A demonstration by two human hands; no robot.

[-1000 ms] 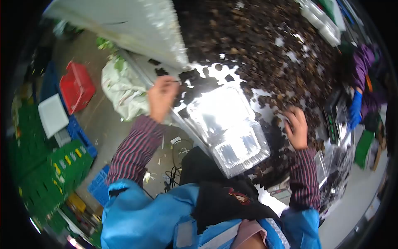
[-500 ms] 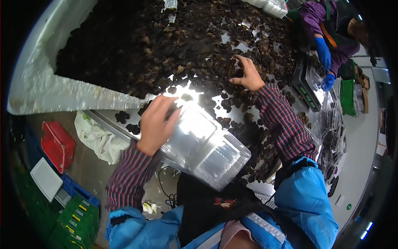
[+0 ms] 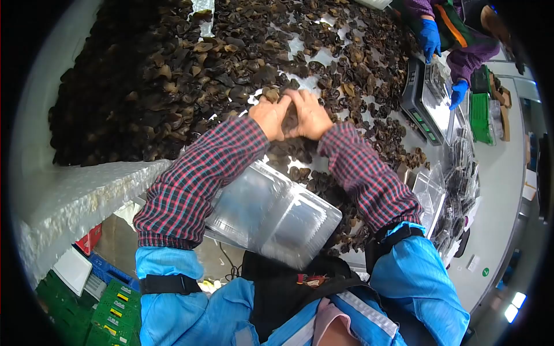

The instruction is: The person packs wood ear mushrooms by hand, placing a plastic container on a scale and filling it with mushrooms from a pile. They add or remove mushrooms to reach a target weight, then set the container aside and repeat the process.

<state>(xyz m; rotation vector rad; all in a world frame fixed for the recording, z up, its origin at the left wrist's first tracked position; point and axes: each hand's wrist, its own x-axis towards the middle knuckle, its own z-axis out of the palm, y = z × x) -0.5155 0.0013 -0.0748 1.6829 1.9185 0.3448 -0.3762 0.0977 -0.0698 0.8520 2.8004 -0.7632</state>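
Dark brown, wrinkled pieces, like wood ear mushrooms [image 3: 225, 63], are heaped over the work surface. Near the middle of the pile my left hand [image 3: 270, 117] and my right hand [image 3: 310, 115] come together, fingertips almost touching. Both hands curl around a clump of the brown pieces, partly hidden between the palms. Below them, close to my body, an open clear plastic clamshell box [image 3: 251, 205] rests at the table edge. No brown pieces show inside it.
A white foam wall [image 3: 86, 187] borders the pile at left. At right, a co-worker's blue-gloved hands [image 3: 430, 39] are by a scale [image 3: 420, 101]. Stacked clear boxes [image 3: 459, 184] lie nearer. Green crates [image 3: 115, 314] stand low on the left.
My left hand has left the clear box and moved up to the pile. My right hand has shifted left to meet it, and both have closed around brown pieces.
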